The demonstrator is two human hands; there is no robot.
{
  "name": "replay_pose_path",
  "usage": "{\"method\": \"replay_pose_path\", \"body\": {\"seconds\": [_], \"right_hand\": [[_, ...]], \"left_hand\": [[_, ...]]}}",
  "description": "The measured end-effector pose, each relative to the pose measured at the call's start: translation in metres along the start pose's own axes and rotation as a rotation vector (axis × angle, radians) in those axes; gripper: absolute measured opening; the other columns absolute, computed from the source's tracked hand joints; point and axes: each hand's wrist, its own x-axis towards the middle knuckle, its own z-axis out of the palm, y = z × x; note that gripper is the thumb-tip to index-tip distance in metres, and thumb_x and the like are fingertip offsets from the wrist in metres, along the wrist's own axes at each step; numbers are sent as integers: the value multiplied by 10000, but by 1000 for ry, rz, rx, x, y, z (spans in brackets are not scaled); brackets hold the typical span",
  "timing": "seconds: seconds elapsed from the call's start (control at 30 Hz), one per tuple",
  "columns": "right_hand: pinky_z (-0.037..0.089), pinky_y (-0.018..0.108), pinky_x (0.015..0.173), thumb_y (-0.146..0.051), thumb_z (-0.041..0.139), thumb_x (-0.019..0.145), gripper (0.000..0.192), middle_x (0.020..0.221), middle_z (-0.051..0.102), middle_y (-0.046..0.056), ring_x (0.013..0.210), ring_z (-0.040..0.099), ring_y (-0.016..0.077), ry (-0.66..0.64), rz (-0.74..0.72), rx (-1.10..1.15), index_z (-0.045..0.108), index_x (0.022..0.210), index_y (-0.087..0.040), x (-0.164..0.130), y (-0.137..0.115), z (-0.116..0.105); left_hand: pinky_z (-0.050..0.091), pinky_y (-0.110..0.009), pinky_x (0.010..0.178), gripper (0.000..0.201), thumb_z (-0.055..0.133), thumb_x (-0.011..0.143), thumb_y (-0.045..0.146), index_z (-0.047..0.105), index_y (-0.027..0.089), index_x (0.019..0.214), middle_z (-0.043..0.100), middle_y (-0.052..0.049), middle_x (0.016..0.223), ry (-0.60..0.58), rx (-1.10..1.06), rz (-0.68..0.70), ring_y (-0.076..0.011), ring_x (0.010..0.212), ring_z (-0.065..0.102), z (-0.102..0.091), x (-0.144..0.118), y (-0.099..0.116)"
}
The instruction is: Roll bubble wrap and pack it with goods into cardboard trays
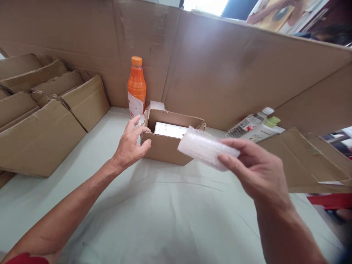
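Between the thumb and fingers of my right hand (258, 168) is a bubble-wrapped packet (206, 148), whitish, translucent and flattened. I hold it tilted over the front right corner of a small open cardboard box (165, 147). A white box (170, 129) lies inside, partly hidden by the front wall and the packet. My left hand (131, 143) is at the cardboard box's left end, fingers apart, fingertips at the rim and thumb by the front wall. Beside those fingertips is a bit of whitish translucent material, too small to make out.
An orange bottle (136, 88) stands behind my left hand. Several cardboard bins (44, 135) line the left side. At right a clear bottle (247, 123) and a green-capped white tube (264, 132) lean by another cardboard bin (299, 161). A tall cardboard wall (220, 73) closes the back.
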Motion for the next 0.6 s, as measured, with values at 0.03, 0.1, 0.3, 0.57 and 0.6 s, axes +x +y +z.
{"method": "replay_pose_path", "body": {"seconds": [0.03,0.1,0.3,0.57,0.6], "right_hand": [[491,256,615,-413,731,844,257,884,743,9,700,640,145,-6,-26,-38,746,1035,-241,18,-8,0],[459,250,584,-397,705,849,234,845,735,13,674,616,140,-97,-54,-104,755,994,-221,55,-24,6],[377,235,530,-284,660,837,157,688,655,8,603,554,117,-558,-15,-272,758,849,-163,145,-60,67],[513,317,754,-206,721,791,117,800,711,65,868,698,240,-637,-118,-637,750,889,-150,172,-78,162],[516,326,783,-191,712,794,153,879,731,85,928,701,259,-607,-155,-660,747,937,-150,169,-77,166]], "left_hand": [[504,-506,1079,173,615,827,195,678,181,988,455,-154,1520,7,-29,-41,-331,1384,510,5,-2,-2],[551,-476,1024,134,600,838,192,680,182,945,481,-156,1496,37,-74,-92,-312,1336,558,11,-8,-4],[578,-457,989,205,611,822,162,693,192,1008,515,-157,1467,104,-90,-126,-284,1285,598,16,-15,-1],[525,-450,1067,190,580,834,118,690,184,973,611,-138,1335,106,-127,-81,-275,1317,577,16,-14,0],[536,-434,1052,200,578,835,113,688,188,984,620,-130,1323,103,-143,-83,-259,1270,610,16,-13,0]]}}
